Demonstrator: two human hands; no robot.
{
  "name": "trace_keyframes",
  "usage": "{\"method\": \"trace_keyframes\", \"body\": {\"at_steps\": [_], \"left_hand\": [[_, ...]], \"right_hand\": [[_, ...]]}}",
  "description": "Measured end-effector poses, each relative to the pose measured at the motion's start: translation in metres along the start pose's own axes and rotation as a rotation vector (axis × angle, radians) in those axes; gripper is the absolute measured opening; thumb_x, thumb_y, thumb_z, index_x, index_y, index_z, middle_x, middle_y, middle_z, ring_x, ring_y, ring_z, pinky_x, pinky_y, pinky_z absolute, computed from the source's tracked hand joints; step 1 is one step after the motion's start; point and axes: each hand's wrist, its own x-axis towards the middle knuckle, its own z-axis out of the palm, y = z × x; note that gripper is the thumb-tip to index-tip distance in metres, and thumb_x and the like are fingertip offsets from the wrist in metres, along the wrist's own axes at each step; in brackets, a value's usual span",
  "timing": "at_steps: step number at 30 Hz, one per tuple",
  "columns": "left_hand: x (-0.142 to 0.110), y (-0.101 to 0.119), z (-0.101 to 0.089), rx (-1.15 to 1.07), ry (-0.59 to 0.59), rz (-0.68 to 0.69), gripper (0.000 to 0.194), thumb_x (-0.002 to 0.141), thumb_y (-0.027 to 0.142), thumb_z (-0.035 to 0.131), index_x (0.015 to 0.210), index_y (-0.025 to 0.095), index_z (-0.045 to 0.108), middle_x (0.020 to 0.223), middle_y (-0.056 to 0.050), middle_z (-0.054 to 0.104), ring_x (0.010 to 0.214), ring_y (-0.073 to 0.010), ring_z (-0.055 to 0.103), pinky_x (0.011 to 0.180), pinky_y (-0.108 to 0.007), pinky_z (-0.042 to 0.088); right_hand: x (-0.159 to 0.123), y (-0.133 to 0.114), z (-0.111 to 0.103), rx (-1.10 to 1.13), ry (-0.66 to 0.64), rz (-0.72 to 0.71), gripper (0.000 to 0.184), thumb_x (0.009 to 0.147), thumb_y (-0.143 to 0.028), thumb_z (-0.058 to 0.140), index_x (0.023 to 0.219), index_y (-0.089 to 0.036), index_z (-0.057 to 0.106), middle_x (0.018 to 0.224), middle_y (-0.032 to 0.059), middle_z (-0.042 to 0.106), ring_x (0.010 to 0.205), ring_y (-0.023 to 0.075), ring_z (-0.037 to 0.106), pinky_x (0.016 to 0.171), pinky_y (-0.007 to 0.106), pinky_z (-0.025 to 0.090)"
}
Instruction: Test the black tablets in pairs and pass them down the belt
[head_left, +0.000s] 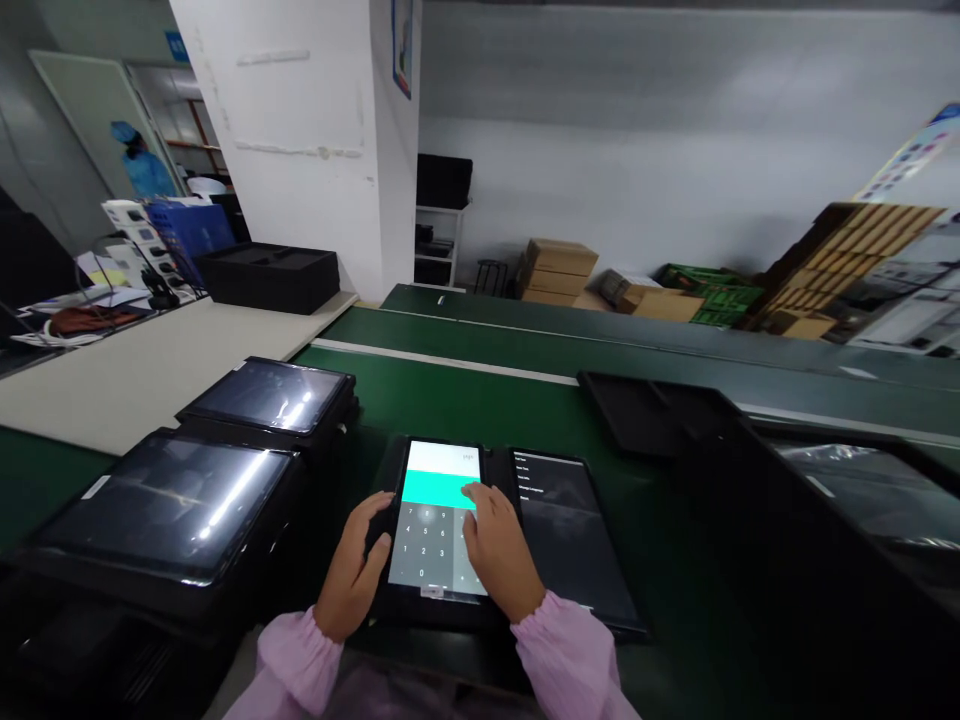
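Observation:
A lit tablet point(429, 533) lies in front of me, its screen showing a calculator keypad under a green band. My left hand point(354, 570) rests at the tablet's left edge, thumb and fingers apart, gripping nothing that I can see. Over the right side of the screen is my right hand point(499, 545), a finger stretched to the end of the green band. Whether that fingertip touches the glass is hard to tell. To the right lies a second tablet point(574, 540) with a dark screen and a short text menu at its top.
Dark-screened tablets point(161, 500) sit on black trays at the left, another tablet point(266, 393) behind. Black foam trays point(660, 410) stand at the right. A stack of black trays point(270, 275) rests on the pale board point(172, 365). A person point(142, 165) in blue is far left.

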Motion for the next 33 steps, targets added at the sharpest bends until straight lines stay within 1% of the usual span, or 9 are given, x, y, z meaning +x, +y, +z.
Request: {"method": "trace_keyframes", "body": {"at_steps": [4, 7, 12, 15, 19, 21, 25, 29, 33], "left_hand": [[-0.018, -0.01, 0.009, -0.212, 0.102, -0.248, 0.042, 0.097, 0.04, 0.044, 0.136, 0.025, 0.049, 0.144, -0.008, 0.05, 0.136, -0.0261, 0.043, 0.117, -0.047, 0.031], [-0.028, -0.016, 0.015, -0.252, 0.132, -0.334, 0.046, 0.096, 0.045, 0.043, 0.136, 0.025, 0.052, 0.147, -0.006, 0.049, 0.139, -0.0261, 0.039, 0.12, -0.046, 0.026], [-0.033, -0.019, 0.017, -0.245, 0.142, -0.289, 0.049, 0.098, 0.048, 0.039, 0.139, 0.025, 0.051, 0.149, -0.004, 0.047, 0.141, -0.0247, 0.038, 0.122, -0.044, 0.021], [-0.032, -0.02, 0.016, -0.234, 0.143, -0.289, 0.049, 0.097, 0.048, 0.04, 0.139, 0.025, 0.051, 0.149, -0.004, 0.048, 0.141, -0.0243, 0.037, 0.122, -0.043, 0.021], [-0.031, -0.021, 0.017, -0.241, 0.139, -0.297, 0.049, 0.097, 0.049, 0.04, 0.139, 0.027, 0.052, 0.149, -0.003, 0.048, 0.141, -0.0245, 0.038, 0.122, -0.043, 0.022], [-0.031, -0.021, 0.017, -0.243, 0.141, -0.287, 0.049, 0.097, 0.049, 0.041, 0.139, 0.027, 0.052, 0.148, -0.003, 0.049, 0.14, -0.0243, 0.039, 0.122, -0.043, 0.022], [-0.03, -0.02, 0.017, -0.223, 0.155, -0.288, 0.049, 0.096, 0.05, 0.041, 0.138, 0.027, 0.053, 0.147, -0.003, 0.05, 0.14, -0.025, 0.04, 0.122, -0.043, 0.022], [-0.03, -0.02, 0.017, -0.228, 0.148, -0.294, 0.05, 0.096, 0.05, 0.042, 0.138, 0.026, 0.054, 0.148, -0.003, 0.05, 0.14, -0.0255, 0.04, 0.121, -0.043, 0.023], [-0.031, -0.022, 0.017, -0.225, 0.145, -0.286, 0.049, 0.096, 0.049, 0.041, 0.139, 0.026, 0.053, 0.148, -0.003, 0.049, 0.14, -0.0245, 0.039, 0.122, -0.043, 0.022]], "right_hand": [[0.001, -0.003, 0.005, -0.005, -0.001, -0.012, 0.033, 0.092, -0.007, 0.036, 0.119, -0.015, 0.054, 0.114, 0.0121, 0.064, 0.114, 0.0253, 0.058, 0.108, 0.053, 0.04], [0.0, 0.001, 0.005, -0.024, 0.044, 0.045, 0.033, 0.092, -0.007, 0.034, 0.116, -0.015, 0.055, 0.113, 0.0125, 0.064, 0.112, 0.0249, 0.059, 0.109, 0.055, 0.039], [0.002, -0.001, 0.0, 0.025, 0.004, 0.003, 0.033, 0.092, -0.008, 0.036, 0.119, -0.015, 0.054, 0.115, 0.012, 0.064, 0.114, 0.0254, 0.058, 0.108, 0.054, 0.041], [0.0, -0.002, -0.007, 0.066, 0.001, 0.004, 0.033, 0.093, -0.008, 0.035, 0.119, -0.016, 0.053, 0.113, 0.0109, 0.065, 0.112, 0.0244, 0.059, 0.108, 0.054, 0.042], [-0.012, 0.004, -0.022, 0.106, 0.054, 0.061, 0.03, 0.095, -0.01, 0.037, 0.119, -0.018, 0.052, 0.114, 0.0095, 0.064, 0.111, 0.023, 0.059, 0.106, 0.053, 0.044], [-0.019, 0.006, -0.027, 0.107, 0.046, 0.04, 0.029, 0.095, -0.01, 0.039, 0.118, -0.02, 0.052, 0.115, 0.0085, 0.065, 0.111, 0.0234, 0.059, 0.105, 0.054, 0.045], [-0.029, 0.001, -0.027, 0.098, -0.01, -0.031, 0.032, 0.093, -0.008, 0.038, 0.119, -0.021, 0.053, 0.114, 0.0069, 0.066, 0.11, 0.023, 0.061, 0.106, 0.055, 0.045], [-0.028, -0.001, -0.025, 0.087, 0.015, 0.01, 0.032, 0.094, -0.009, 0.038, 0.119, -0.021, 0.053, 0.115, 0.0079, 0.065, 0.11, 0.0233, 0.061, 0.106, 0.055, 0.045], [-0.028, 0.003, -0.023, 0.08, -0.013, 0.009, 0.031, 0.094, -0.009, 0.038, 0.12, -0.021, 0.053, 0.115, 0.0081, 0.065, 0.111, 0.0236, 0.061, 0.107, 0.056, 0.045]]}}
